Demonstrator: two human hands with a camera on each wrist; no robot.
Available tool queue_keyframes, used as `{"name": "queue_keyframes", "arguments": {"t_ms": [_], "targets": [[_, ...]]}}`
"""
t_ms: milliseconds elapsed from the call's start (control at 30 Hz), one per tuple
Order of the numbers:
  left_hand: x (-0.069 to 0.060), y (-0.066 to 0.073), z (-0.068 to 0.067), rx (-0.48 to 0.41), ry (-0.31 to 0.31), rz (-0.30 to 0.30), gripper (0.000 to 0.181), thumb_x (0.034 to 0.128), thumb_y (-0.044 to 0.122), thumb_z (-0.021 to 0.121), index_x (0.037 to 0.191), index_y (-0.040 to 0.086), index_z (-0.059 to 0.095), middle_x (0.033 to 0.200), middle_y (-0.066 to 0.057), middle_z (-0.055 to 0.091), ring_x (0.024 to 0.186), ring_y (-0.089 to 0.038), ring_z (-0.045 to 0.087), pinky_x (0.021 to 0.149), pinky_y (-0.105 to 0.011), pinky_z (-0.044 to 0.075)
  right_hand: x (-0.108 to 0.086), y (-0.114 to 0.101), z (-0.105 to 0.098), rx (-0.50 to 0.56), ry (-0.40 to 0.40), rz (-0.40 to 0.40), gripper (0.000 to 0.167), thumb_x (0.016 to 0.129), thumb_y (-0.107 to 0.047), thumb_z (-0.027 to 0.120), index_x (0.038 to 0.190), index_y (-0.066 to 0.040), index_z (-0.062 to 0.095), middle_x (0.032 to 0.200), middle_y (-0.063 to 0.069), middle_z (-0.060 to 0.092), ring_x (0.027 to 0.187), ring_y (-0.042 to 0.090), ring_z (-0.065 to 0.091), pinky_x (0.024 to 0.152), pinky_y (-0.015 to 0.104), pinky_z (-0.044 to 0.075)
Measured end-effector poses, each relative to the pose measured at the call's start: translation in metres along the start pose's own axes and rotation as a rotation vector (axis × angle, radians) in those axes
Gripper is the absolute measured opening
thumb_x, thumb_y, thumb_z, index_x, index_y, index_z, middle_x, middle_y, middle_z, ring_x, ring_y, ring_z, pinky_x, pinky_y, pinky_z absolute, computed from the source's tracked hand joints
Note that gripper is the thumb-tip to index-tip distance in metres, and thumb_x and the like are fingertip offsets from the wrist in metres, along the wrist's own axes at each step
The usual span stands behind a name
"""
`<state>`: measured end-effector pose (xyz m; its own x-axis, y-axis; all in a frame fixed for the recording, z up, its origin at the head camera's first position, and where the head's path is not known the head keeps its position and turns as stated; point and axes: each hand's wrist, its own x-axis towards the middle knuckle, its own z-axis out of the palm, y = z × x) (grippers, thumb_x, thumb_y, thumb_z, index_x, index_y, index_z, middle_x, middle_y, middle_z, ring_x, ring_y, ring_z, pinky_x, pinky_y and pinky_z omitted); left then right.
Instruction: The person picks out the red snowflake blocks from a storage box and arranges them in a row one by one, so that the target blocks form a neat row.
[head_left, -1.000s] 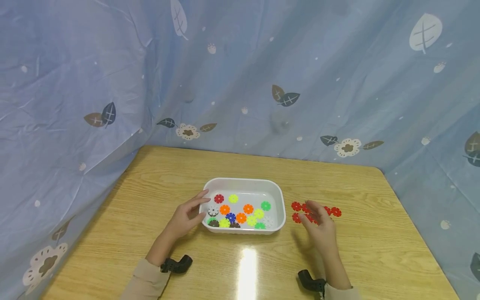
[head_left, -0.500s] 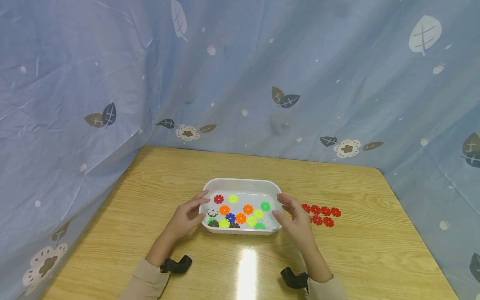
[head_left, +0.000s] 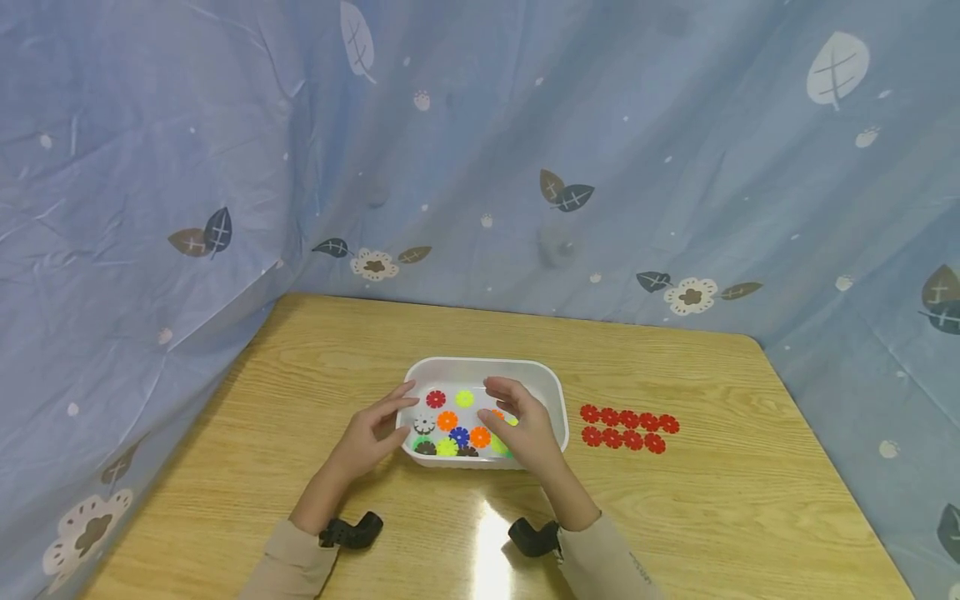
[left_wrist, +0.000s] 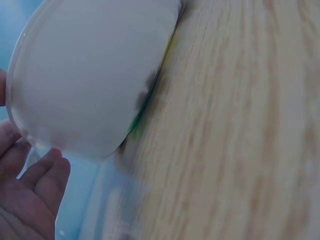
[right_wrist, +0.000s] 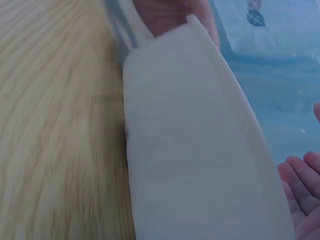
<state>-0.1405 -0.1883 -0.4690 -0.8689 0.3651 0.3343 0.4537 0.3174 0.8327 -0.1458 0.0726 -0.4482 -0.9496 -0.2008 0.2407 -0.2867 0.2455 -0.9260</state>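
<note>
A white plastic tray (head_left: pixel 480 362) stands on the table with several flower-shaped snowflake discs in it. My left hand (head_left: pixel 367 437) rests at the tray's left rim, its fingers spread; in the left wrist view its fingertips touch the tray's corner. Over the right part of the tray hovers my right hand (head_left: pixel 528 429), fingers loosely bent, with no disc visible between them. It covers some discs. A red disc (head_left: pixel 436 399), a yellow disc (head_left: pixel 465 399), an orange disc (head_left: pixel 480 437) and a blue disc (head_left: pixel 459 437) show inside.
Right of the tray, several red discs (head_left: pixel 632 439) lie on the table in two rows. The wooden table (head_left: pixel 712 500) meets a blue patterned curtain (head_left: pixel 480 167) at its back and sides.
My right hand has moved left, from above the red discs on the table, past the tray's right rim, to over the tray. My left hand has stayed at the left rim.
</note>
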Motion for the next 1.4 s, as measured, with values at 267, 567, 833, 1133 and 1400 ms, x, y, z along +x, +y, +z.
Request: {"name": "queue_keyframes", "arguments": {"t_ms": [267, 567, 833, 1133, 1400], "targets": [[0.000, -0.001, 0.001, -0.006, -0.003, 0.004, 0.035, 0.0863, -0.007, 0.060, 0.121, -0.006, 0.058, 0.145, -0.027, 0.039, 0.135, -0.044, 0.032, 0.104, -0.013, 0.031, 0.022, 0.000, 0.024, -0.001, -0.085, 0.031, 0.049, 0.088, -0.014, 0.067, 0.131, 0.001, 0.050, 0.130, 0.017, 0.057, 0.121, 0.030, 0.055, 0.104, 0.047, 0.045], [-0.002, -0.003, 0.002, -0.002, -0.005, 0.005, 0.035, 0.0864, -0.007, 0.060, 0.122, -0.007, 0.057, 0.145, -0.027, 0.039, 0.134, -0.044, 0.033, 0.104, -0.011, 0.031, 0.044, 0.000, 0.041, -0.018, -0.128, 0.106, 0.047, 0.089, -0.021, 0.066, 0.130, -0.001, 0.052, 0.127, 0.013, 0.060, 0.118, 0.028, 0.057, 0.101, 0.043, 0.048], [-0.003, -0.005, 0.003, -0.030, -0.003, 0.019, 0.035, 0.0863, -0.008, 0.059, 0.120, -0.012, 0.056, 0.144, -0.030, 0.038, 0.133, -0.048, 0.032, 0.103, -0.011, 0.032, 0.062, 0.005, 0.055, -0.059, -0.140, 0.256, 0.041, 0.088, -0.017, 0.067, 0.126, -0.006, 0.057, 0.122, 0.010, 0.063, 0.113, 0.024, 0.061, 0.095, 0.035, 0.053], [-0.002, -0.003, 0.002, -0.019, -0.009, 0.019, 0.035, 0.0865, -0.007, 0.060, 0.121, -0.011, 0.056, 0.144, -0.029, 0.038, 0.133, -0.047, 0.033, 0.103, -0.012, 0.033, 0.069, 0.015, 0.062, -0.048, -0.165, 0.281, 0.039, 0.087, -0.012, 0.067, 0.124, -0.004, 0.059, 0.122, 0.011, 0.063, 0.114, 0.026, 0.061, 0.097, 0.036, 0.052], [0.000, -0.001, -0.002, -0.025, -0.007, 0.009, 0.035, 0.0870, -0.006, 0.060, 0.122, -0.008, 0.057, 0.145, -0.029, 0.038, 0.134, -0.047, 0.032, 0.103, -0.011, 0.033, 0.073, 0.020, 0.065, -0.124, -0.179, 0.308, 0.034, 0.089, -0.012, 0.064, 0.122, -0.008, 0.059, 0.122, 0.008, 0.062, 0.113, 0.023, 0.060, 0.097, 0.035, 0.051]]}}
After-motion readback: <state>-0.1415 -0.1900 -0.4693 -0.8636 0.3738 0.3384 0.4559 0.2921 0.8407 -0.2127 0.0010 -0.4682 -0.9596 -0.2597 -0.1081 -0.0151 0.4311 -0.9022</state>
